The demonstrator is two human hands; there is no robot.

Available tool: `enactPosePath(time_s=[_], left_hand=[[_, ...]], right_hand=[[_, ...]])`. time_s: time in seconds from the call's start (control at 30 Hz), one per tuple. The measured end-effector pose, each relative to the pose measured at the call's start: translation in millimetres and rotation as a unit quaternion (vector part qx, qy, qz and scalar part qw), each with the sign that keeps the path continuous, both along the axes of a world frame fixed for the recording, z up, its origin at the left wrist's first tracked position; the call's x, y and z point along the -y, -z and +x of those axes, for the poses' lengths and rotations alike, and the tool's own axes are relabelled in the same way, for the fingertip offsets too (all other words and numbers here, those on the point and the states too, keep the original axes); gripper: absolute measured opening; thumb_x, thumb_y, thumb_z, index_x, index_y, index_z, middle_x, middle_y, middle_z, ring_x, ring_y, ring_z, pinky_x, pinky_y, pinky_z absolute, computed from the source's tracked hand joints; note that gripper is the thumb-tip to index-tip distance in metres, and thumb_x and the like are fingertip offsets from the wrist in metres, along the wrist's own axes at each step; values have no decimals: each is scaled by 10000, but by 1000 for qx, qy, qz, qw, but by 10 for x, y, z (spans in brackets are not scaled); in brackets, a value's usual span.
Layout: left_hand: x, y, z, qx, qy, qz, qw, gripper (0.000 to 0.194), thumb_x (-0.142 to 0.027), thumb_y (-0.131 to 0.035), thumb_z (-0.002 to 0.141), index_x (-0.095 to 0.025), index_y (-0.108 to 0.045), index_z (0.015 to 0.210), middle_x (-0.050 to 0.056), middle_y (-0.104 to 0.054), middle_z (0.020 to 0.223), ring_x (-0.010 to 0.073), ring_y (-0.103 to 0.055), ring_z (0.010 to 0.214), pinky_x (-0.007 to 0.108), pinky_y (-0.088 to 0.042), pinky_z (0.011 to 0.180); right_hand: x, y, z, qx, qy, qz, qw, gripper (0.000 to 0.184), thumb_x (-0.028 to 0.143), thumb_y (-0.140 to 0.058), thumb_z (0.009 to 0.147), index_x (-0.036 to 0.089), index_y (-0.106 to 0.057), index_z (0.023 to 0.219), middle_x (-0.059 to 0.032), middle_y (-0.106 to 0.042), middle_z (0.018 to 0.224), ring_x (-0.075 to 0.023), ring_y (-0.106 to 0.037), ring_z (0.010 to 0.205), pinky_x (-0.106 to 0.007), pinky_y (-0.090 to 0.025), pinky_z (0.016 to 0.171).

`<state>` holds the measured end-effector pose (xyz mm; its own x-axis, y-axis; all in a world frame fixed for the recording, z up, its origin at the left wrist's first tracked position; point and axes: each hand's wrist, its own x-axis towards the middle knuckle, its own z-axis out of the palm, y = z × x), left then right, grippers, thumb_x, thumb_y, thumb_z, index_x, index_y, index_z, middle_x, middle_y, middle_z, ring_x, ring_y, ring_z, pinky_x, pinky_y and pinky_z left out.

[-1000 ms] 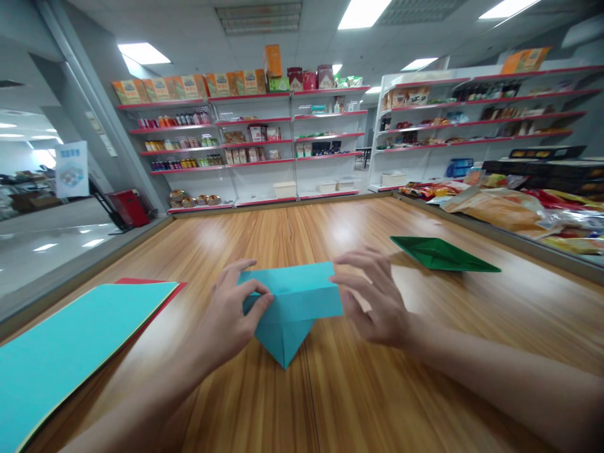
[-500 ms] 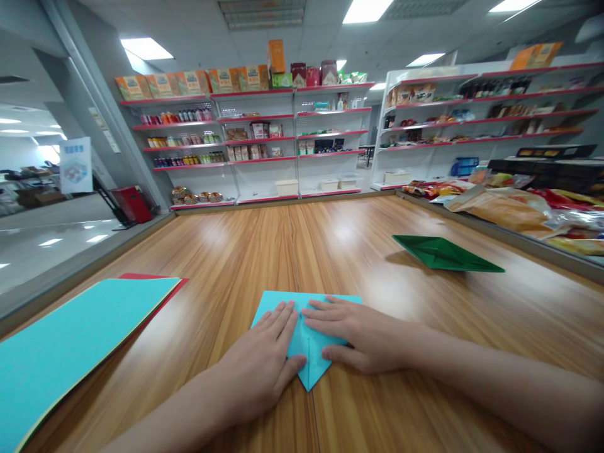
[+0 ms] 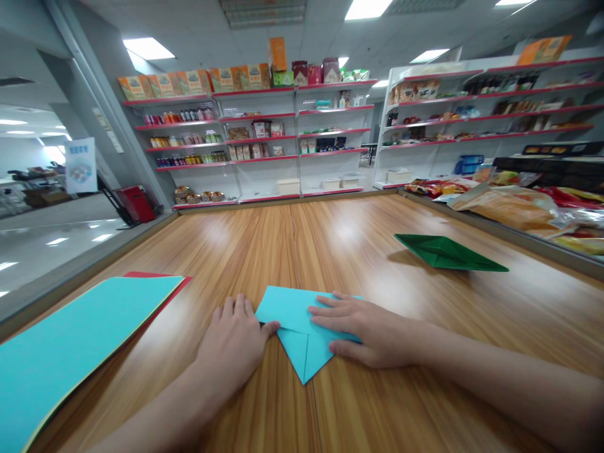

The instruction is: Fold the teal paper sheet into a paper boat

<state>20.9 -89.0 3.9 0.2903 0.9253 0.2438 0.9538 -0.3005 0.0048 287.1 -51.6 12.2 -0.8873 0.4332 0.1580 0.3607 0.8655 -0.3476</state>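
Folded turquoise paper (image 3: 293, 314) is lying on the counter (image 3: 330, 245), long edge running crosswise | right hand (image 3: 372, 330) is covering its right side, fingers spread | left hand (image 3: 234, 343) is thumbing its left edge, fingers parted

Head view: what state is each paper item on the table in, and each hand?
Blue folded paper: folded, one corner pointing toward the person.
Green folded paper: folded, touched by neither hand.
Blue top sheet: unfolded, lying on other sheets.
Red sheet: mostly covered.
Left hand: thumb at the folded paper's left edge.
Right hand: palm down, fingers spread on the folded paper.
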Motion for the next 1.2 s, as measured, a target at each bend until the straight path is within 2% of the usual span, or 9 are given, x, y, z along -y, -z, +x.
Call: enactPosePath(time_s=[0.1, 0.2, 0.27, 0.37, 0.53, 0.7, 0.83, 1.03, 1.2], left_hand=[[16, -178, 12, -57, -25, -4, 998, 403, -393, -486, 880, -48, -661, 993, 283, -624, 1094, 433, -566, 1071, 569, -454, 847], [-32, -287, 10, 4, 40, 43, 998, 351, -335, -464, 893, -89, -618, 1090, 222, -599, 1195, 371, -507, 1185, 527, -428, 946], [-95, -257, 17, 60, 60, 38, 996, 490, -343, -469, 885, -95, -467, 1307, 199, -416, 1417, 353, -291, 1355, 542, -345, 1035], [-172, -106, 53, 112, 21, -87, 990, 685, -371, -462, 867, -77, -241, 1445, 202, -206, 1516, 377, -110, 1399, 638, -236, 1049], [-193, 52, 133, 86, -4, -178, 980, 773, -421, -466, 836, -88, -181, 1472, 179, -116, 1533, 385, 12, 1395, 702, -31, 1039], [-227, -40, 160, 110, -44, -229, 966, 846, -414, -501, 805, -190, -70, 1497, 148, -28, 1546, 337, 53, 1402, 657, -22, 1059], [-240, -104, 142, 137, -46, -257, 955, 951, -388, -543, 763, -186, 33, 1493, 168, -2, 1542, 308, 80, 1401, 624, -6, 1071], [-244, -118, 129, 135, -85, -272, 949, 983, -351, -572, 718, -192, 9, 1494, 222, 14, 1528, 337, 107, 1387, 643, -24, 1052], [-249, -166, 63, 117, -124, -283, 944, 1013, -353, -609, 700, -100, -26, 1488, 270, 42, 1507, 362, 127, 1369, 596, -43, 1079]], right_hand=[[-39, -8, 15, -3, -12, -13, 1000, 472, 312, -511, 926, 215, -437, 1382, -77, -514, 1371, -260, -343, 1353, -495, -289, 1107], [-76, -33, 21, -15, -42, -29, 999, 484, 221, -531, 910, 269, -431, 1381, -45, -500, 1386, -255, -310, 1369, -530, -263, 1107], [-77, -51, 8, -6, -65, -37, 997, 514, 158, -527, 896, 291, -423, 1381, -23, -475, 1408, -255, -275, 1384, -546, -247, 1107], [-40, -72, -34, 14, -83, -47, 995, 515, 145, -506, 900, 290, -414, 1385, -16, -442, 1432, -263, -243, 1395, -559, -233, 1106], [7, -84, -80, 40, -73, -62, 995, 520, 156, -455, 924, 305, -363, 1413, -2, -386, 1465, -268, -200, 1408, -598, -206, 1100], [-20, -82, -88, 48, -77, -88, 992, 504, 200, -444, 937, 310, -355, 1420, -16, -370, 1474, -272, -178, 1413, -585, -157, 1117], [-23, -84, -93, 58, -72, -93, 991, 500, 218, -427, 945, 323, -337, 1426, 10, -356, 1481, -262, -162, 1418, -582, -155, 1120], [-6, -66, -84, 45, -67, -98, 992, 501, 213, -434, 943, 335, -342, 1419, 18, -367, 1475, -260, -178, 1414, -596, -147, 1117], [-12, -61, -85, 35, -71, -99, 992, 510, 203, -451, 939, 344, -343, 1417, 11, -392, 1461, -261, -196, 1410, -589, -147, 1119]])
